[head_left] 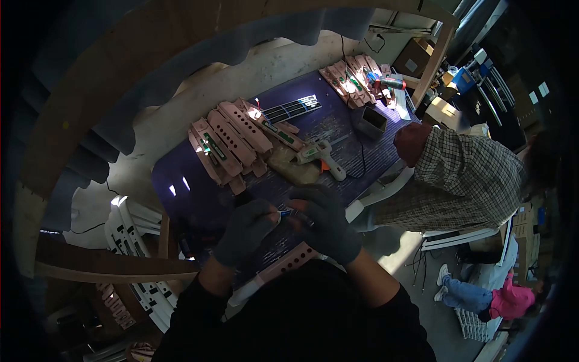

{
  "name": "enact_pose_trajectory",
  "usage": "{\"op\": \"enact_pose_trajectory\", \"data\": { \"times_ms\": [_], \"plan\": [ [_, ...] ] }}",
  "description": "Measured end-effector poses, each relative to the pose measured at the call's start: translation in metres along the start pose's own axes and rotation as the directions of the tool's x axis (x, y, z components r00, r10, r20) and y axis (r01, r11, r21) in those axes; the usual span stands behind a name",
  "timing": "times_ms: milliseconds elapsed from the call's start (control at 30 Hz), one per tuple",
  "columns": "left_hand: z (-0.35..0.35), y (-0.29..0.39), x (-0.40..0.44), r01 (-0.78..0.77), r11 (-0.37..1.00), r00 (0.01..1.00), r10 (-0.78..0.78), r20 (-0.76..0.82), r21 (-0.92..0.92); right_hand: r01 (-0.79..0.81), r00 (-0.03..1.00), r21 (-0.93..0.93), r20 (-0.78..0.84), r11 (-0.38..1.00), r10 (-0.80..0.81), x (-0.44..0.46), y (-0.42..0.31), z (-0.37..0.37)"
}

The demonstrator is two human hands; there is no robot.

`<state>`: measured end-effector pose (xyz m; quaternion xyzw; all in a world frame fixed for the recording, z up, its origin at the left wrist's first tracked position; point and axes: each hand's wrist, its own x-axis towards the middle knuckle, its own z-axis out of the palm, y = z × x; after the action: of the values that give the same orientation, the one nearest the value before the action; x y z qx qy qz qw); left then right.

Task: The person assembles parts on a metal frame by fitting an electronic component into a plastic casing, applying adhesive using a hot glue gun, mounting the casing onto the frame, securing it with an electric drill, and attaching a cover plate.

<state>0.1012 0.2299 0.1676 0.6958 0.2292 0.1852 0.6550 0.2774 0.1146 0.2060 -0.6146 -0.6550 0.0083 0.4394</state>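
Note:
Both of my hands are in dark grey gloves with bare fingertips, close together over the near part of the purple table [166,172]. Between them is a small blue-and-white piece [285,213], too small to name. My left hand [246,231] pinches it from the left. My right hand [325,222] has its fingers closed at the piece's other side, partly hiding it. Beyond my hands a white glue gun [313,152] lies on its side by a brownish pad [295,168]. Close to my body is a pink plastic part [286,265] with a row of dark holes.
Pink plastic housings [232,136] with green boards are piled at the left; more pink parts [347,81] lie far right near a red-and-blue power tool [386,81]. A grey bin [369,122] stands between. A person in a checked shirt [464,175] is at the right.

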Motion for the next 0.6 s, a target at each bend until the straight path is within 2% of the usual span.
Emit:
{"op": "enact_pose_trajectory", "data": {
  "times_ms": [67, 133, 233, 267, 300, 333, 367, 400, 433, 467, 533, 600],
  "plan": [
    [0.003, -0.006, 0.002, -0.034, 0.999, 0.999, 0.034, 0.000, -0.025, 0.031, 0.988, -0.023, 0.151, 0.999, -0.027, -0.003, 0.001, 0.002],
    [0.003, -0.007, 0.002, -0.067, 0.996, 0.998, 0.067, -0.007, -0.052, 0.045, 0.987, -0.017, 0.152, 0.999, -0.041, -0.005, 0.004, 0.003],
    [0.001, 0.002, 0.000, -0.026, 0.999, 0.996, 0.028, 0.087, -0.030, 0.059, 0.983, -0.024, 0.175, 0.998, -0.054, -0.009, 0.006, 0.010],
    [0.005, 0.006, -0.005, -0.001, 0.996, 1.000, 0.000, -0.009, -0.094, 0.049, 0.981, -0.062, 0.193, 0.997, -0.036, -0.012, 0.008, 0.008],
    [0.015, 0.006, -0.003, 0.005, 0.985, 0.998, -0.017, -0.065, -0.173, 0.065, 0.989, -0.019, 0.133, 0.998, -0.062, -0.015, 0.010, 0.009],
    [0.011, -0.006, -0.001, 0.052, 0.973, 0.999, -0.053, 0.004, -0.225, 0.077, 0.995, -0.009, 0.063, 0.997, -0.076, -0.018, 0.012, 0.012],
    [0.020, 0.002, -0.005, 0.056, 0.934, 0.997, -0.072, -0.031, -0.353, 0.147, 0.984, -0.060, 0.109, 0.987, -0.140, -0.023, 0.017, 0.013],
    [0.007, -0.023, -0.004, 0.135, 0.873, 0.990, -0.132, 0.040, -0.469, 0.024, 0.999, -0.018, 0.029, 1.000, -0.024, -0.029, 0.011, 0.022],
    [0.004, -0.029, -0.001, 0.131, 0.892, 0.991, -0.133, 0.025, -0.433, 0.065, 0.997, -0.194, 0.044, 0.979, -0.057, -0.027, 0.016, 0.029],
    [0.008, -0.028, 0.003, 0.090, 0.942, 0.995, -0.098, -0.008, -0.323, -0.005, 0.990, -0.150, 0.136, 0.989, 0.026, -0.031, 0.025, 0.038],
    [0.011, -0.030, 0.010, 0.032, 0.989, 0.999, -0.037, -0.036, -0.147, 0.062, 0.982, -0.135, 0.184, 0.989, -0.037, -0.034, 0.036, 0.047],
    [0.018, -0.030, 0.015, -0.021, 1.000, 0.999, 0.020, -0.031, -0.023, 0.031, 0.987, -0.184, 0.161, 0.982, -0.001, -0.044, 0.052, 0.067]
  ]
}}
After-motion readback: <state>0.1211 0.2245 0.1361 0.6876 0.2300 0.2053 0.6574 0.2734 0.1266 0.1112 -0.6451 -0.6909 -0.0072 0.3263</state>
